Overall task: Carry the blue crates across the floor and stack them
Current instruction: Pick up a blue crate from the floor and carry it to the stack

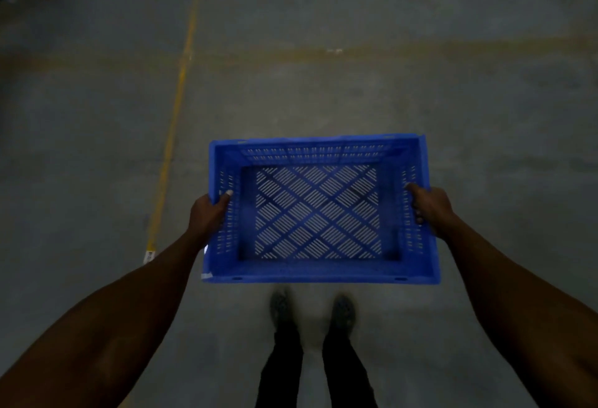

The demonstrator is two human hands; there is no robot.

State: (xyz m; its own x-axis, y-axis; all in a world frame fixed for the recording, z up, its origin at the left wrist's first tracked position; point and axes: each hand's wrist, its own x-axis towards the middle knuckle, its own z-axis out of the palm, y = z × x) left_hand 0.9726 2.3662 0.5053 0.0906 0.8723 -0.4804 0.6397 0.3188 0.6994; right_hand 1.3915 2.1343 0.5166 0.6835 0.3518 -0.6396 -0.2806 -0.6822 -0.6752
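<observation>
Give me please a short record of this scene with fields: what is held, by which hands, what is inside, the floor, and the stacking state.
held object: blue crate, carried level above the floor
left hand: grips the crate's left wall, thumb inside
right hand: grips the crate's right wall
contents: empty; floor shows through the slotted bottom
floor: grey concrete with a yellow line on the left
feet: two shoes below the crate
stacking: not yet done; no other crate in view

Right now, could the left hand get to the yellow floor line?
Probably not as things stand: the left hand grips the crate wall, and the yellow line lies on the floor well below, off to its left. It would need to let go and stoop.
</observation>
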